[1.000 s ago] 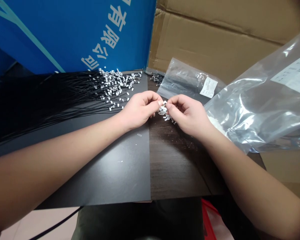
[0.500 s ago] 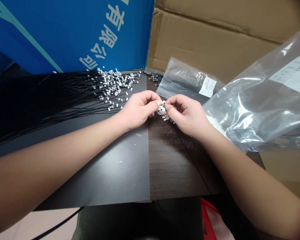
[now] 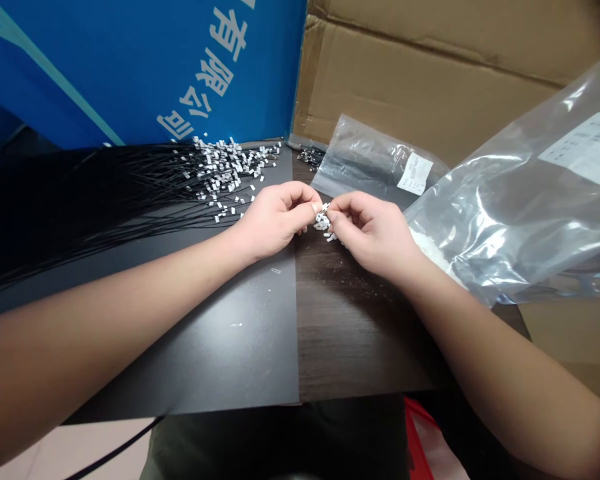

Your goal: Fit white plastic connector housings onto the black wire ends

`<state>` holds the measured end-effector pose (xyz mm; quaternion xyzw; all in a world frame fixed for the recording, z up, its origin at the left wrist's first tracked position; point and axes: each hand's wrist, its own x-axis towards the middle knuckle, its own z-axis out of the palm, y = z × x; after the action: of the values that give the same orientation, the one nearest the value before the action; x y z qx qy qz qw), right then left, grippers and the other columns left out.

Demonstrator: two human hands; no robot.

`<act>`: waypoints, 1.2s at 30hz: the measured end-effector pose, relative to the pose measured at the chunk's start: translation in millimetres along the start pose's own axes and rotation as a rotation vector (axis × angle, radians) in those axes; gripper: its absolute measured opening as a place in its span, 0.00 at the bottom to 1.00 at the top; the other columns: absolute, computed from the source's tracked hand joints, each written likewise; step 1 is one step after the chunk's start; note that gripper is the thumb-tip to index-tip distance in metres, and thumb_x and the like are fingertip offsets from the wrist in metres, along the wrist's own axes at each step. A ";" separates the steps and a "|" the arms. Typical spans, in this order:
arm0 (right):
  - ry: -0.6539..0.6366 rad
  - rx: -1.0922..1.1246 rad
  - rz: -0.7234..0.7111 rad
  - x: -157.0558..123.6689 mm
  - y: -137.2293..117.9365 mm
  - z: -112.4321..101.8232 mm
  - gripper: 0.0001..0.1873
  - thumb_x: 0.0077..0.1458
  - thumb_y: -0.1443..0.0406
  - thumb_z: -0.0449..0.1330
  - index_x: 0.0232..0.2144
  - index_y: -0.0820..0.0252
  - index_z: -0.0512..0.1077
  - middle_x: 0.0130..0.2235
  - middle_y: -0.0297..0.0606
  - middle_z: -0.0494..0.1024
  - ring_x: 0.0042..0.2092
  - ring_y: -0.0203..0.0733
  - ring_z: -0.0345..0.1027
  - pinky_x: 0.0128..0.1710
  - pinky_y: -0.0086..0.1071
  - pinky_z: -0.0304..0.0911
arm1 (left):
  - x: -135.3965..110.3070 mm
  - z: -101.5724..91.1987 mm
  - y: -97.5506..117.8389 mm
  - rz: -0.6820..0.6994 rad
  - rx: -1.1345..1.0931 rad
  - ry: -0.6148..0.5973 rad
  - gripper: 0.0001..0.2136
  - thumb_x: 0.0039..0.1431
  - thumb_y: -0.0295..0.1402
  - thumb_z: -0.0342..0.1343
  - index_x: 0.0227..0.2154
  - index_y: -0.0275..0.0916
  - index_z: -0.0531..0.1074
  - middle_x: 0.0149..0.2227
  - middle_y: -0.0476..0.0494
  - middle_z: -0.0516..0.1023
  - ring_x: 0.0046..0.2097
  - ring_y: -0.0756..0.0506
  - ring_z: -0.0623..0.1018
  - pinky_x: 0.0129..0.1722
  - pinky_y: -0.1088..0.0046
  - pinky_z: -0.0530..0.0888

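Note:
My left hand (image 3: pixel 276 220) and my right hand (image 3: pixel 371 235) meet at the fingertips above the dark table, pinching a small bunch of white connectors (image 3: pixel 323 223) between them. Their thin wires are hidden by my fingers. To the left, a large spread of thin black wires (image 3: pixel 115 200) fans across a black sheet (image 3: pixel 220 333). Their far ends carry many small white connectors (image 3: pixel 225 172), lying a little beyond my left hand and not touching it.
A dark wood-grain table (image 3: pixel 360 320) lies beside the sheet. A clear plastic bag (image 3: pixel 373 163) and a larger labelled one (image 3: pixel 520 200) lie to the right. A blue printed board (image 3: pixel 130 67) and brown cardboard (image 3: pixel 420 73) stand behind. A few loose connectors lie on the sheet.
My fingertips stay together around the white connectors, with only small shifts in grip. The view has drifted slightly, and the wires and bags have not visibly moved.

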<state>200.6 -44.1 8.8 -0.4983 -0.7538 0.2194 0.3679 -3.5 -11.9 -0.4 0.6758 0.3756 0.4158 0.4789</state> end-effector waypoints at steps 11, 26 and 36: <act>0.011 0.011 0.006 0.2 -0.9 -1.4 0.04 0.61 0.68 0.62 0.36 0.58 0.79 0.31 0.33 0.80 0.31 0.37 0.69 0.33 0.33 0.62 | -1.8 0.6 -1.3 0.030 0.022 -0.010 0.05 0.63 0.33 0.61 0.33 0.37 0.76 0.28 0.50 0.75 0.30 0.50 0.72 0.32 0.72 0.69; 0.017 0.024 0.043 1.1 -2.2 -1.8 0.04 0.59 0.67 0.63 0.34 0.57 0.79 0.34 0.35 0.82 0.32 0.38 0.70 0.34 0.33 0.65 | -3.2 2.2 2.0 -0.021 -0.008 0.025 0.06 0.63 0.36 0.62 0.33 0.38 0.76 0.28 0.49 0.75 0.29 0.50 0.72 0.31 0.72 0.70; 0.018 0.013 0.035 1.3 -3.8 -1.1 0.03 0.58 0.68 0.64 0.34 0.57 0.80 0.34 0.35 0.83 0.32 0.38 0.71 0.34 0.33 0.64 | -2.7 1.7 0.6 0.007 0.024 0.015 0.06 0.63 0.35 0.61 0.34 0.38 0.76 0.28 0.49 0.76 0.29 0.50 0.72 0.31 0.72 0.70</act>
<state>198.9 -44.5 12.6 -0.5108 -0.7403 0.2264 0.3739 -2.8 -15.1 -0.8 0.6797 0.3814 0.4180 0.4666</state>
